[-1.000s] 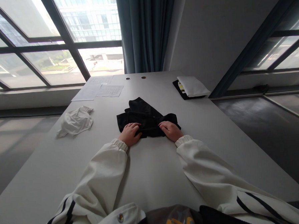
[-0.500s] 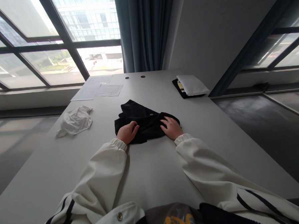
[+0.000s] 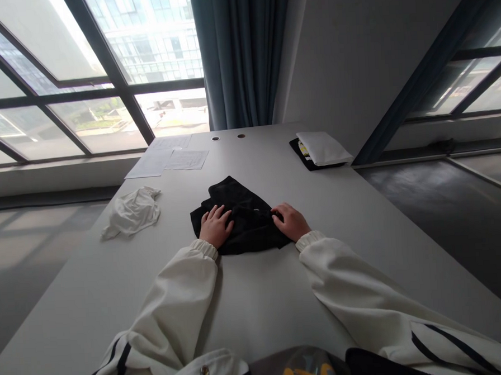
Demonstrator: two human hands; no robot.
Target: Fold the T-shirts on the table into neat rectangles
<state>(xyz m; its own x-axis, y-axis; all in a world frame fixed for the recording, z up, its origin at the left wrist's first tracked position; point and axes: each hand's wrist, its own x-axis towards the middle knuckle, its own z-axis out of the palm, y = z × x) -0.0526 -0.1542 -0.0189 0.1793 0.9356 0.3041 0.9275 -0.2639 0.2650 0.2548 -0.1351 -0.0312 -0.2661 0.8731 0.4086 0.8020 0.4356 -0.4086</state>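
Observation:
A black garment (image 3: 239,210) lies folded into a compact bundle on the white table (image 3: 256,299), straight ahead of me. My left hand (image 3: 214,226) rests flat on its left part with the fingers stretched out. My right hand (image 3: 291,221) lies on the bundle's right edge, fingers bent down against the cloth. Both arms are in white sleeves with dark stripes.
A crumpled white cloth (image 3: 132,211) lies to the left. Paper sheets (image 3: 171,159) sit at the far left of the table, and a white pad on a black item (image 3: 320,148) at the far right. Windows and a dark curtain (image 3: 239,54) stand behind.
The black garment has been folded smaller: the flap that stuck out to the right is now tucked in. Both hands went from gripping its near edge to pressing on top.

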